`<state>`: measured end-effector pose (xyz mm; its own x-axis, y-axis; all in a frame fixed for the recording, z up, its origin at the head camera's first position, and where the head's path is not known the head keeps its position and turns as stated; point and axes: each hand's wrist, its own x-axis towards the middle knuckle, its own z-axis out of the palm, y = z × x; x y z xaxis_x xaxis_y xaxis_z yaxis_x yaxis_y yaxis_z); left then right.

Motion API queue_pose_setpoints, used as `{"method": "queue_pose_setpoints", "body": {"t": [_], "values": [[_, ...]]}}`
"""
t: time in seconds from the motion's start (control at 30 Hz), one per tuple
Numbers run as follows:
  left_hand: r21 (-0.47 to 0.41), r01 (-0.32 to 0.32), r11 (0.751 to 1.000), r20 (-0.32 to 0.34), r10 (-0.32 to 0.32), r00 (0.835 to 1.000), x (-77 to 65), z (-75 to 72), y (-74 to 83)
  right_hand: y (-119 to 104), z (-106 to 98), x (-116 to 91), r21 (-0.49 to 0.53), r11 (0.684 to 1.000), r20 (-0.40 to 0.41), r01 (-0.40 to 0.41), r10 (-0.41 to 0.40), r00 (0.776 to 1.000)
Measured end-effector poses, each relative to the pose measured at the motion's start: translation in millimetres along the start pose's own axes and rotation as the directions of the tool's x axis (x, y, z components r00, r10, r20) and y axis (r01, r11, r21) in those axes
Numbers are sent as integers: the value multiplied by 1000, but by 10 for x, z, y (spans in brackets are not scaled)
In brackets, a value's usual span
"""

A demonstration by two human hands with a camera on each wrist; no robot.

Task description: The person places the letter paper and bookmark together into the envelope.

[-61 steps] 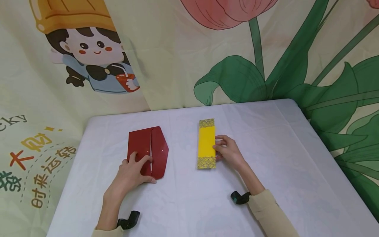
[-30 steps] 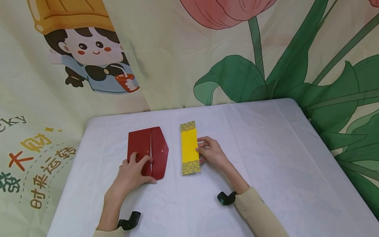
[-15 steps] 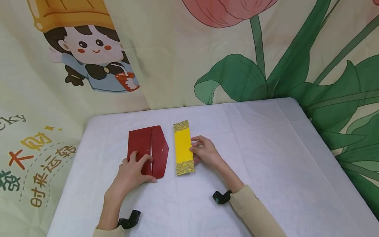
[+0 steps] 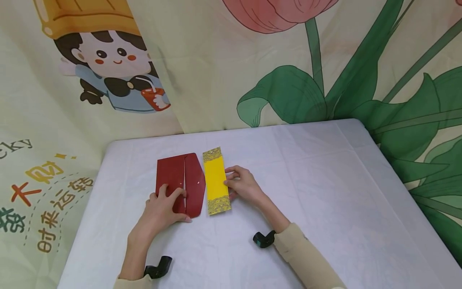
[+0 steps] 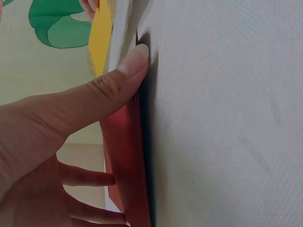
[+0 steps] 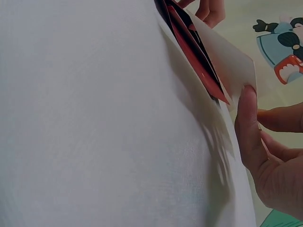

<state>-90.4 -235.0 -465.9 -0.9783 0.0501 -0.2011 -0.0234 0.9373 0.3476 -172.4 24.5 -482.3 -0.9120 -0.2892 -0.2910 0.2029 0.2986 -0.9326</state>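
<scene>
A dark red envelope (image 4: 169, 172) lies on the table, its pointed flap (image 4: 195, 184) unfolded to the right and a narrow slit along its mouth. My left hand (image 4: 159, 210) rests on it with spread fingers, the thumb along the near edge; in the left wrist view the thumb (image 5: 106, 90) crosses that edge. With thumb and fingers my right hand (image 4: 245, 185) pinches the right edge of a long yellow card (image 4: 215, 176) with patterned ends. The card is tilted, close beside the flap. Its pale back (image 6: 232, 54) faces the right wrist camera, above the red flap.
The table has a white cloth (image 4: 325, 192). Behind it hangs a printed backdrop (image 4: 202, 72) with flowers and a cartoon figure. A black wrist camera (image 4: 158, 268) sits at the left wrist, another black camera (image 4: 264, 239) at the right.
My right hand has carried the yellow card leftward, to the tip of the envelope's flap, and the card has tilted slightly. The left hand and envelope have stayed put.
</scene>
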Motion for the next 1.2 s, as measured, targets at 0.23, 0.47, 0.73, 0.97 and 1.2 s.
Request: {"method": "queue_pose_setpoints", "body": {"t": [0.23,0.47,0.73,0.97,1.2], "values": [[6,7,1000,2,-7,1000,-20,-5,11,-8,111,49,-5,1000,24,12,-12,1000],[5,10,1000,18,-11,1000,-20,-12,27,-5,197,97,28,1000,31,15,-16,999],[3,11,1000,20,-11,1000,-22,-21,15,-30,283,179,45,998,51,34,-36,998],[-1,10,1000,22,-10,1000,-19,-18,23,-72,343,198,55,998,62,11,-15,998],[4,21,1000,30,-21,999,-13,-26,34,-87,413,217,36,999,65,9,-11,998]]}}
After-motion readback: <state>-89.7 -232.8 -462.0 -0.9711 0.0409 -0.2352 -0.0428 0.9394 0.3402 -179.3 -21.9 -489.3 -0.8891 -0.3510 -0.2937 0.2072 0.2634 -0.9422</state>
